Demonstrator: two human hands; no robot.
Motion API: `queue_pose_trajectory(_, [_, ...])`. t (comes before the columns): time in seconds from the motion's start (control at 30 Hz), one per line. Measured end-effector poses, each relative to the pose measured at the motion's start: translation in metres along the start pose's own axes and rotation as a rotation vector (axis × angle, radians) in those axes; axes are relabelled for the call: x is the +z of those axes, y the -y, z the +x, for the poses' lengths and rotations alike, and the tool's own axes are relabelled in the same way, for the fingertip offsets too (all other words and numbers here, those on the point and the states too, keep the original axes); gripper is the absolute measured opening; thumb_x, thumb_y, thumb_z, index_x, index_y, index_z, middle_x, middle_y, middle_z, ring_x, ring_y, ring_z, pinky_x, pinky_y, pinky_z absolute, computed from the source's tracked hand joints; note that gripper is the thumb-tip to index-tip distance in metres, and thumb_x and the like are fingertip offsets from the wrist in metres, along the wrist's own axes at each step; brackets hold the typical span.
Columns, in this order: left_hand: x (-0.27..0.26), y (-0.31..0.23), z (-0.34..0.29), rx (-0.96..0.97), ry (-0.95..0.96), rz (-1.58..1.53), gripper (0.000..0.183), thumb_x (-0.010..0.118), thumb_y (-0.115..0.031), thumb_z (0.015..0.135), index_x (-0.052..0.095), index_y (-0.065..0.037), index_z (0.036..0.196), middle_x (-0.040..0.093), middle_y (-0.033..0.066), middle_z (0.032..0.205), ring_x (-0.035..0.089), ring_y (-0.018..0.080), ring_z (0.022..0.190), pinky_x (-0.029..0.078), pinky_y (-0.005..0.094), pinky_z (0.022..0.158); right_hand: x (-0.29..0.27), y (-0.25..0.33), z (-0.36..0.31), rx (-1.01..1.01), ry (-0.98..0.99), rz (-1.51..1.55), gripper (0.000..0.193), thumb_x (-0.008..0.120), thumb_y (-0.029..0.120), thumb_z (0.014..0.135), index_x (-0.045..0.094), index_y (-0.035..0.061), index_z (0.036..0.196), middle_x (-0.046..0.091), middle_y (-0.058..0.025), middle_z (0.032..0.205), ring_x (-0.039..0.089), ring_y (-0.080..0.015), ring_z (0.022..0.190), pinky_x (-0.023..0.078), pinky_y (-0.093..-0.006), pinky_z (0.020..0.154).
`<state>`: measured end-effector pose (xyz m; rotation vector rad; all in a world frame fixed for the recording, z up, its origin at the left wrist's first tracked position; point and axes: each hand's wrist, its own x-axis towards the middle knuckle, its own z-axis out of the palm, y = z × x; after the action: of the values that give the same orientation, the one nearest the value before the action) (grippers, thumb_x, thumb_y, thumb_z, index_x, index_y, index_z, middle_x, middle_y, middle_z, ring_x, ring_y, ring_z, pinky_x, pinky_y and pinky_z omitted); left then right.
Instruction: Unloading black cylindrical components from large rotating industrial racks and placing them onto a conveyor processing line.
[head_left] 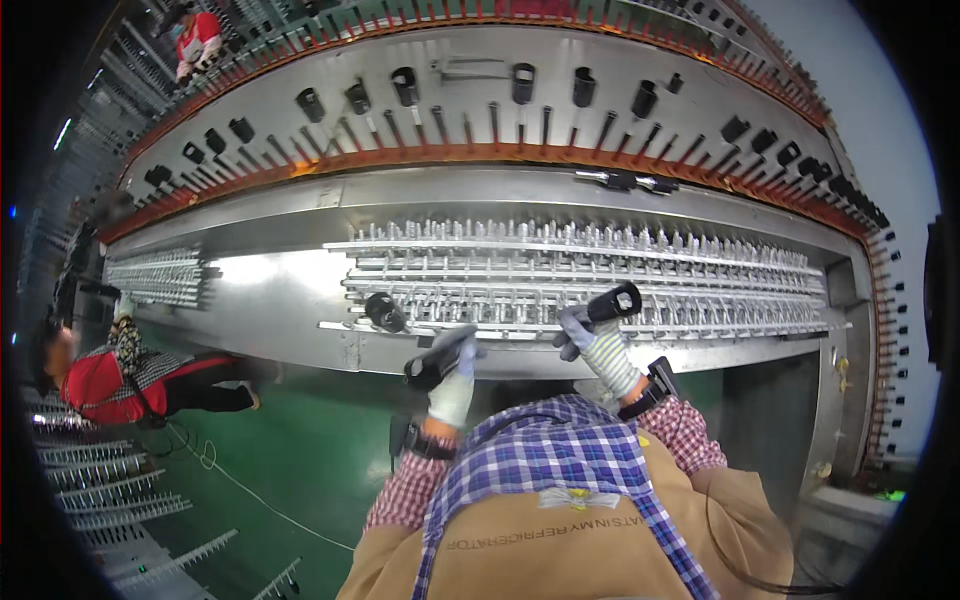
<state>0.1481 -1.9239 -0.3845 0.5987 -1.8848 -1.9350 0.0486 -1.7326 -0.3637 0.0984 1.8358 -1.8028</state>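
Note:
My left hand (455, 385), in a pale glove, is closed round a dark tube-shaped part (424, 371) at the front edge of the metal bench. Farther right, my right hand (600, 345), in a striped glove with grey fingertips, grips a black hollow cylinder (614, 301) whose open end points right. Below and beyond both hands lie several silver racks (560, 272) lined with small upright prongs. Another black cylinder (385, 312) rests at the near left part of these racks, just beyond my left hand and apart from it.
Behind the bench (290, 275) runs an orange-edged conveyor (480, 153) with upright pegs, some carrying black cylinders (522, 82). Two black parts with silver ends (640, 183) lie on the back ledge. A co-worker in red (105, 385) stands at left near more racks (155, 277); another person (198, 40) is farther off.

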Motion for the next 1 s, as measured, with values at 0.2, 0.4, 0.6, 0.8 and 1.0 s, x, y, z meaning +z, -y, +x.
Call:
queue_pose_trajectory(0.2, [-0.016, 0.056, 0.021, -0.025, 0.192, 0.812, 0.037, 0.057, -0.04, 0.074, 0.059, -0.003, 0.069, 0.055, 0.0108, 0.058, 0.053, 0.024, 0.054, 0.039, 0.0355, 0.049, 0.009, -0.003, -0.005, -0.005, 0.126, 0.001, 0.03, 0.057, 0.03, 0.079, 0.052, 0.0025, 0.09, 0.059, -0.0087, 0.069, 0.055, -0.0122, 0.049, 0.045, -0.0219, 0.043])
queue_pose_trajectory(0.4, [-0.003, 0.08, 0.024, -0.004, 0.087, 0.771, 0.051, 0.048, -0.051, 0.076, 0.055, -0.003, 0.062, 0.055, 0.0118, 0.054, 0.054, 0.0254, 0.047, 0.042, 0.0371, 0.05, 0.019, -0.044, 0.008, -0.264, 0.195, -0.806, 0.026, 0.053, 0.012, 0.077, 0.05, -0.0017, 0.099, 0.058, -0.0121, 0.072, 0.057, -0.0214, 0.065, 0.044, -0.0307, 0.052])
queue_pose_trajectory(0.6, [0.001, 0.062, 0.016, -0.102, 0.081, 0.875, 0.044, 0.047, -0.043, 0.079, 0.056, -0.001, 0.086, 0.059, 0.0132, 0.07, 0.058, 0.0244, 0.062, 0.045, 0.0366, 0.06, 0.01, -0.053, 0.01, -0.26, 0.208, -0.798, 0.039, 0.054, 0.012, 0.072, 0.043, -0.0054, 0.105, 0.055, -0.0244, 0.09, 0.056, -0.0325, 0.08, 0.046, -0.034, 0.068])
queue_pose_trajectory(0.8, [0.004, 0.133, 0.022, -0.119, -0.195, 0.551, 0.033, 0.047, -0.03, 0.081, 0.055, -0.002, 0.096, 0.057, 0.012, 0.086, 0.052, 0.0176, 0.074, 0.043, 0.03, 0.064, -0.115, 0.031, 0.055, -0.823, 0.648, -0.496, 0.025, 0.05, 0.016, 0.078, 0.053, 0.0003, 0.097, 0.056, -0.0175, 0.089, 0.055, -0.028, 0.075, 0.045, -0.0324, 0.067])
queue_pose_trajectory(1.0, [0.019, 0.114, 0.014, -0.23, -0.168, 1.155, 0.038, 0.052, -0.009, 0.074, 0.043, 0.0, 0.109, 0.051, 0.0135, 0.106, 0.052, 0.021, 0.092, 0.041, 0.0298, 0.081, -0.358, 0.062, 0.204, -0.456, -0.879, 0.04, 0.038, 0.057, 0.023, 0.076, 0.047, 0.0016, 0.106, 0.056, -0.0089, 0.08, 0.05, -0.0128, 0.049, 0.041, -0.0265, 0.043])
